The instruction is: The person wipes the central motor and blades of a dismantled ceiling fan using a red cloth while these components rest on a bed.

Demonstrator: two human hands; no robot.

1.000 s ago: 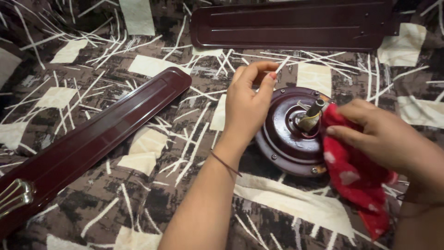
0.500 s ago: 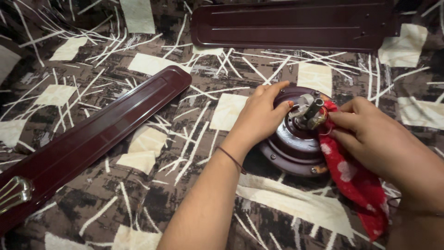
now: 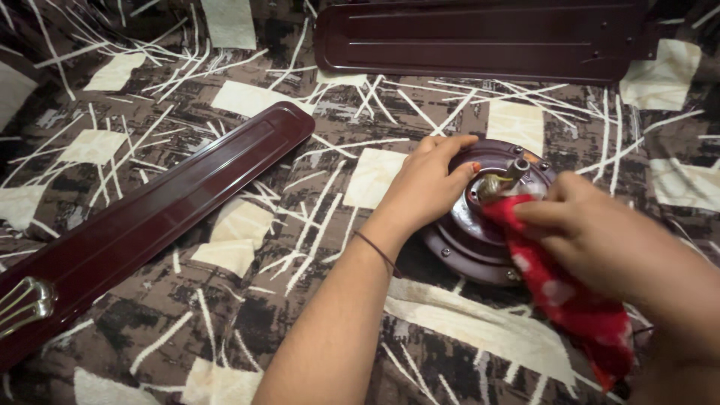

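A round maroon fan motor housing [image 3: 466,238] with a metal shaft [image 3: 515,169] at its centre lies on a patterned brown and cream cloth. My left hand [image 3: 427,184] rests on the housing's left rim, fingers curled over its top, gripping it. A red cloth with pale spots [image 3: 559,289] is held in my right hand [image 3: 592,225], and its upper end is pressed against the housing's top just below the shaft. The right side of the housing is hidden behind my right hand and the cloth.
A long maroon fan blade [image 3: 150,217] lies diagonally at the left, its brass-coloured bracket end [image 3: 22,307] near the lower left edge. A second maroon blade [image 3: 480,39] lies across the top. The patterned cloth [image 3: 247,127] covers the whole surface.
My left hand came down from a raised pinch to grip the housing's rim. My right hand slid the red cloth left, from beside the shaft onto the housing's top.
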